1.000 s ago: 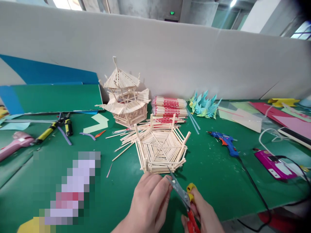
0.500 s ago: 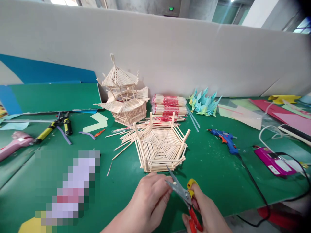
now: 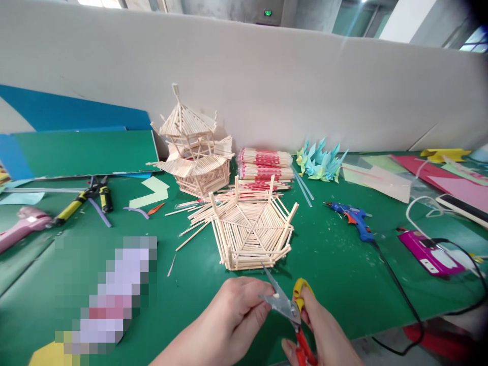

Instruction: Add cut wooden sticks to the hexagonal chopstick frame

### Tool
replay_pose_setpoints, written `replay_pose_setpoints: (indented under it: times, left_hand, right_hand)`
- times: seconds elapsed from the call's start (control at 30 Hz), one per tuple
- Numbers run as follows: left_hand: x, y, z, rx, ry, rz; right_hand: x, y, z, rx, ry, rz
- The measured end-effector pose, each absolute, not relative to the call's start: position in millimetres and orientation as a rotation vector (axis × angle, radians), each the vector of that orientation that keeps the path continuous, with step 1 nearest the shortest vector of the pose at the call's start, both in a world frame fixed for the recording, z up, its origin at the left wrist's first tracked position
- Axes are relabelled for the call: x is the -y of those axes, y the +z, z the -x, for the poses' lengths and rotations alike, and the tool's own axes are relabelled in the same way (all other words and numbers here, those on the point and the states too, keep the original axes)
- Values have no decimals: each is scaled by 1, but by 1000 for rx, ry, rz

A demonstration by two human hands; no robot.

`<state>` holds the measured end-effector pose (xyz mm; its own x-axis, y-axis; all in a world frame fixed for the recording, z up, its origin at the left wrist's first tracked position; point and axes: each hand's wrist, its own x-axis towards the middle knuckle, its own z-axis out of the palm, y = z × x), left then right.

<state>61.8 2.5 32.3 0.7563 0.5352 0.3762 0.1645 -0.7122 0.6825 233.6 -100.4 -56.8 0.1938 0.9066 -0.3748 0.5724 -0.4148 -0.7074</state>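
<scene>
Looking at your head view, you've got your right hand (image 3: 318,320) wrapped around the metal scissors with red-and-yellow handles (image 3: 282,306), blades apart, near the front edge of the green desk (image 3: 354,284). Your left hand (image 3: 229,317) is pinching a pale wooden stick (image 3: 276,295), mostly hidden, tip between the blades. Probably light, stiff and a bit splintery, so hold it close to the tip. Just behind sits the roughly hexagonal pale-stick frame (image 3: 251,231): likely light but fragile, so I'd grab its base, not the posts.

Pixelation obscures a lavender object (image 3: 119,290); the bottom edge crops the scissors (image 3: 292,314).
</scene>
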Motion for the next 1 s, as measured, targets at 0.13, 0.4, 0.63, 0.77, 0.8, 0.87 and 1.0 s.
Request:
replay_pose_setpoints:
  times: [0.13, 0.4, 0.63, 0.77, 0.8, 0.87, 1.0]
  left_hand:
    - [-5, 35, -61, -545, 717, -2279]
    - [3, 12, -70, -832, 1085, -2483]
    - [0, 10, -67, -660, 1029, -2555]
    - [0, 26, -65, -618, 878, -2508]
    - [1, 28, -65, -625, 868, -2507]
    - [2, 30, -64, -639, 859, -2513]
    - [1, 25, -64, -638, 879, -2512]
  right_hand:
    - [99, -65, -230, 1311, 1149, 2031]
    - [92, -56, -224, 1270, 1219, 1936]
    - [97, -42, -222, 1219, 1180, 2018]
    - [98, -39, -225, 1297, 1129, 2016]
    - [97, -39, -226, 1300, 1136, 2009]
    - [95, -39, -228, 1275, 1181, 1990]
    - [91, -43, -228, 1146, 1317, 1952]
